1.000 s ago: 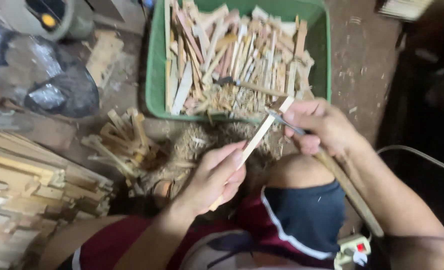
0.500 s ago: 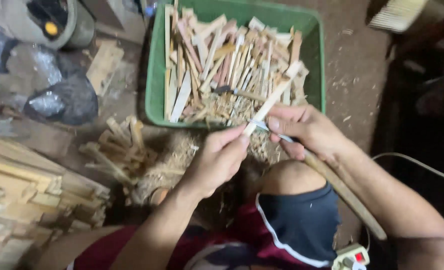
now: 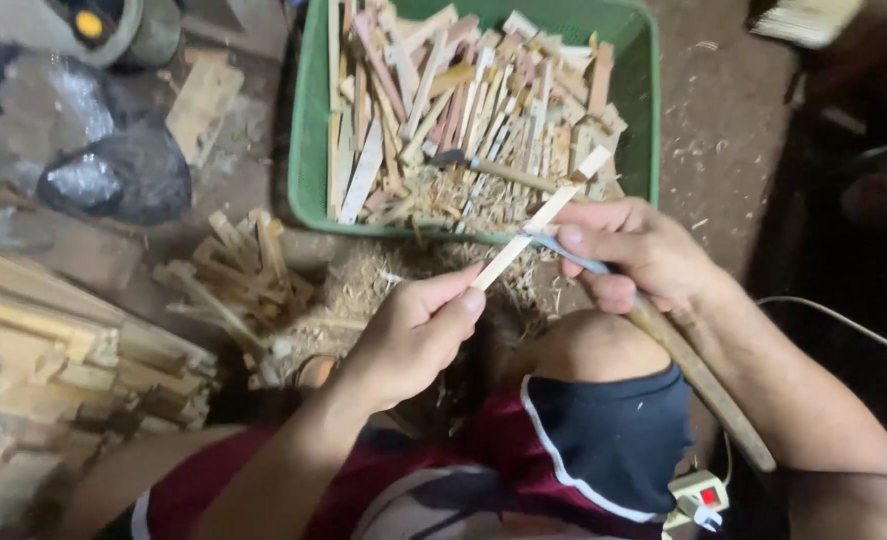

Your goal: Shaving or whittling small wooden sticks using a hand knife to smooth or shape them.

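Since the earlier frame the wooden strip [image 3: 542, 218] sits lower, mid-frame. Left hand [image 3: 414, 335] pinches it; right hand [image 3: 636, 250] grips the knife [image 3: 664, 340], whose blade could slip toward the fingers.

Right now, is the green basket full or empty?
Nearly full: the green basket holds many wood strips piled close to its rim, with shavings among them.

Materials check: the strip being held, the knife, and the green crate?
Strip: pale raw wood or bamboo, matte, with fibrous shavings lying beneath it. Knife: dull grey blade, likely metal; its long brown handle looks like bare wood. Crate: green plastic by its smooth moulded rim. Left hand pinches the strip; right hand grips the knife.
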